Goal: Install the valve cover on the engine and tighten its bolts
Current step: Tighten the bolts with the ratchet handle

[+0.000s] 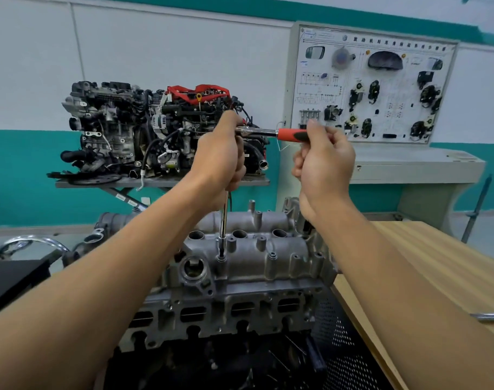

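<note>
A grey aluminium valve cover (279, 249) sits on top of the engine (229, 308) in front of me. A ratchet wrench (264, 132) with a red and black handle is held level above it. From its head a long chrome extension bar (224, 218) runs straight down to a socket on a bolt (220, 253) near the cover's left end. My left hand (222, 153) grips the ratchet head and the top of the extension. My right hand (324, 161) grips the red handle to the right.
A second engine (161, 130) stands on a grey lift table behind. A training board (372, 88) with car parts is at the back right. A wooden bench (442, 266) lies to my right with a chrome tool (490, 317) on it. A black surface (12, 280) is at left.
</note>
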`<act>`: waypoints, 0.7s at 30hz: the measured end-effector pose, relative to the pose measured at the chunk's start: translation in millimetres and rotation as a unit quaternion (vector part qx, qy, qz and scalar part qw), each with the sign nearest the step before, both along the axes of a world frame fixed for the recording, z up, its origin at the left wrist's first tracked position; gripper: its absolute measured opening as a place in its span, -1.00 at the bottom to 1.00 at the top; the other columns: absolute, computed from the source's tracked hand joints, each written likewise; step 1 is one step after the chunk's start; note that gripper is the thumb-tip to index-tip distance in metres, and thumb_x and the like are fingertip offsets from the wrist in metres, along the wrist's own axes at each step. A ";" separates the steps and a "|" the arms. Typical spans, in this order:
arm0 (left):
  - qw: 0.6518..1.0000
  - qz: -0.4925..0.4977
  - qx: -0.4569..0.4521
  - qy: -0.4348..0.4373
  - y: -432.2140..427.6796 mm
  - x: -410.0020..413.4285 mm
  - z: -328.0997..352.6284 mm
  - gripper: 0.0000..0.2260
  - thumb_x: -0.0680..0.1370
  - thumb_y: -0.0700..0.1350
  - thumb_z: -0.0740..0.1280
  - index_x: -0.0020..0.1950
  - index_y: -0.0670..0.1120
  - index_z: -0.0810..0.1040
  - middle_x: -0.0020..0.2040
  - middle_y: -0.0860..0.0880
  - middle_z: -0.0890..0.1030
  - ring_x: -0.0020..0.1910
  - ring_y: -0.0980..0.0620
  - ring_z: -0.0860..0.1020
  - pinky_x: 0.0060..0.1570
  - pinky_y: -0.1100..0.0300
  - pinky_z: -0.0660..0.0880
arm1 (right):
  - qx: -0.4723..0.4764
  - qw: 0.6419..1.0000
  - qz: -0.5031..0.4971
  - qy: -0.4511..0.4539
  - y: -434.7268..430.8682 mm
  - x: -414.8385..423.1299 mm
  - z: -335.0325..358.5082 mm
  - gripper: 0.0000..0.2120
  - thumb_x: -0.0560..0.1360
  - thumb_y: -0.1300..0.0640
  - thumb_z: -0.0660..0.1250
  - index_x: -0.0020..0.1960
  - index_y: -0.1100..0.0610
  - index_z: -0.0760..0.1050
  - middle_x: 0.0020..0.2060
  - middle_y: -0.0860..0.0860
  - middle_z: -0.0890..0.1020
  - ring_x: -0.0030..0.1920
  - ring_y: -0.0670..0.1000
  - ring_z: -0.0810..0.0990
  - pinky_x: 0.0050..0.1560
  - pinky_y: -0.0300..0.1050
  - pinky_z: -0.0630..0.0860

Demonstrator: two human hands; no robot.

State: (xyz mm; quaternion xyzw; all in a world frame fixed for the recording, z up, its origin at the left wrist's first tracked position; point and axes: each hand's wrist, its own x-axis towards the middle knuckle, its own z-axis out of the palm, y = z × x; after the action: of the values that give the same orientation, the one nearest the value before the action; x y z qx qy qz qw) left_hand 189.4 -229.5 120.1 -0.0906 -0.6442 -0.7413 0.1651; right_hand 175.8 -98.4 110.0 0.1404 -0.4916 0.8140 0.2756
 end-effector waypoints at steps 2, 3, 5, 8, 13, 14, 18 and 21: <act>1.000 -0.011 0.008 0.012 -1.8 2.0 2.7 -0.49 0.63 0.05 0.17 -0.53 0.06 0.19 -0.55 0.07 0.15 -0.55 0.05 0.05 -0.55 0.26 0.02 | 0.010 1.000 0.014 0.011 2.5 1.3 4.3 -0.87 0.62 0.19 0.26 -0.11 0.16 0.41 -0.43 0.02 0.39 -0.47 -0.05 0.30 -0.51 -0.25 0.26; 0.999 -0.019 0.011 0.031 -4.5 5.3 5.9 -0.49 0.63 0.05 0.18 -0.53 0.06 0.19 -0.55 0.08 0.15 -0.56 0.05 0.04 -0.56 0.27 0.03 | 0.011 0.999 0.026 0.033 3.0 3.9 5.5 -0.86 0.63 0.20 0.25 -0.11 0.16 0.41 -0.45 0.02 0.38 -0.48 -0.05 0.30 -0.52 -0.25 0.26; 0.996 -0.036 -0.006 0.079 -11.6 13.9 17.6 -0.50 0.63 0.05 0.18 -0.51 0.06 0.20 -0.56 0.09 0.16 -0.57 0.04 0.05 -0.57 0.29 0.06 | -0.002 0.995 0.044 0.084 1.6 11.3 8.8 -0.86 0.63 0.20 0.25 -0.12 0.16 0.41 -0.48 0.01 0.39 -0.51 -0.06 0.31 -0.53 -0.25 0.26; 0.993 -0.037 -0.031 0.109 -24.8 26.8 32.9 -0.51 0.63 0.07 0.17 -0.50 0.06 0.18 -0.55 0.09 0.14 -0.56 0.02 0.03 -0.56 0.31 0.06 | -0.014 0.992 0.065 0.103 -9.5 20.3 19.0 -0.85 0.62 0.18 0.25 -0.12 0.15 0.42 -0.49 0.01 0.40 -0.52 -0.06 0.32 -0.53 -0.23 0.25; 0.996 0.011 -0.033 0.082 -60.3 32.9 26.7 -0.52 0.62 0.08 0.17 -0.46 0.05 0.11 -0.53 0.07 0.10 -0.52 0.00 -0.01 -0.53 0.25 0.00 | 0.028 0.989 0.129 0.070 -36.5 25.2 10.5 -0.85 0.64 0.18 0.25 -0.12 0.12 0.44 -0.47 0.04 0.42 -0.48 -0.02 0.32 -0.51 -0.20 0.24; 0.996 0.021 -0.033 0.079 -68.0 33.6 24.6 -0.52 0.61 0.08 0.17 -0.46 0.05 0.10 -0.53 0.07 0.10 -0.52 0.00 0.00 -0.54 0.25 0.00 | 0.040 0.988 0.133 0.074 -42.0 25.9 7.7 -0.85 0.63 0.17 0.26 -0.13 0.11 0.46 -0.47 0.04 0.43 -0.47 -0.02 0.33 -0.51 -0.20 0.25; 0.995 0.049 -0.018 0.080 -90.3 36.7 16.9 -0.55 0.62 0.08 0.16 -0.42 0.04 0.10 -0.53 0.05 0.10 -0.52 0.00 0.00 -0.55 0.27 0.03 | 0.080 0.984 0.139 0.081 -61.0 26.5 5.8 -0.84 0.63 0.16 0.27 -0.12 0.12 0.51 -0.45 0.03 0.45 -0.45 -0.03 0.36 -0.48 -0.21 0.30; 0.996 0.062 -0.007 0.071 -94.1 35.4 9.6 -0.53 0.63 0.08 0.16 -0.44 0.04 0.10 -0.54 0.05 0.10 -0.50 0.00 0.00 -0.54 0.24 0.01 | 0.097 0.984 0.125 0.078 -66.3 25.7 2.9 -0.82 0.63 0.16 0.26 -0.13 0.13 0.52 -0.43 0.03 0.46 -0.43 -0.04 0.38 -0.47 -0.23 0.32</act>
State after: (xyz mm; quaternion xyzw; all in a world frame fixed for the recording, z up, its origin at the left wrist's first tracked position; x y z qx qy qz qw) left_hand 224.8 -323.6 129.7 -0.1037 -0.6405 -0.7167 0.2556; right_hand 201.5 -164.7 112.9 0.2894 -0.5242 0.7769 0.1944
